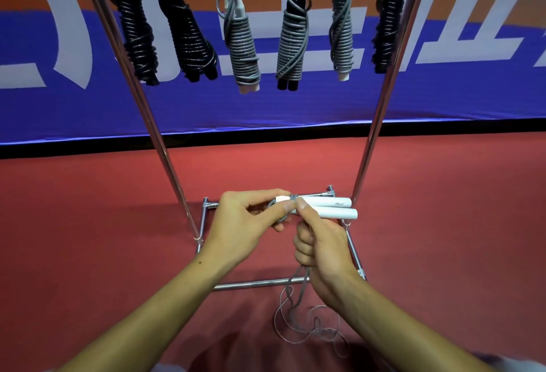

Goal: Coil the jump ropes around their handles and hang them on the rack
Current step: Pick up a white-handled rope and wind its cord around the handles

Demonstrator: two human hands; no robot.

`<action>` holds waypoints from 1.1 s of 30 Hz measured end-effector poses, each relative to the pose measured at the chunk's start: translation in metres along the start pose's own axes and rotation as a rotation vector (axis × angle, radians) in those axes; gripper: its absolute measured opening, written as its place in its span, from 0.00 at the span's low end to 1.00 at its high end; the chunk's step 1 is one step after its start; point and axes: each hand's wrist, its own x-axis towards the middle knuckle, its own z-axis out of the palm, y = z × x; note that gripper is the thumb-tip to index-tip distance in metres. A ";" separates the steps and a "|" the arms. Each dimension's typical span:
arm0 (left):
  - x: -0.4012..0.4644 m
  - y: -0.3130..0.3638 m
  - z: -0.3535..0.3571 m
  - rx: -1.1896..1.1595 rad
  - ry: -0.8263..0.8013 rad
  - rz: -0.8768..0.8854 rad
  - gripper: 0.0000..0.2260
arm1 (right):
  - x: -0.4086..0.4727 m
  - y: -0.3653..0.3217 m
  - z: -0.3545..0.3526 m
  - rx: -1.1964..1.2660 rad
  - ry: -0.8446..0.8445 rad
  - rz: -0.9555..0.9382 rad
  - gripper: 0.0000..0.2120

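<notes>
Below the rack (381, 100), both hands' grips around logo-marked white handles (331, 207) and grey rope (298, 286).

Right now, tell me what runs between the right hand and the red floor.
In the head view, grey rope hangs from the right hand down to a loose tangle on the red floor.

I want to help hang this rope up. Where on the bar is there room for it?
The bar itself is mostly cut off at the top. The widest gap is between the last grey coiled rope and the black coiled rope on the right. The two black coils on the left hang crowded. The red floor is bare too.
</notes>
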 end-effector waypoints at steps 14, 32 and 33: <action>0.006 -0.005 -0.010 -0.058 -0.139 -0.110 0.12 | 0.000 -0.001 -0.003 -0.053 -0.050 -0.026 0.17; 0.010 -0.012 -0.025 -0.051 -0.083 -0.029 0.09 | 0.000 0.001 -0.003 -0.313 -0.153 -0.198 0.08; 0.010 -0.012 -0.024 -0.037 -0.082 -0.013 0.09 | 0.000 0.000 -0.003 -0.303 -0.121 -0.180 0.07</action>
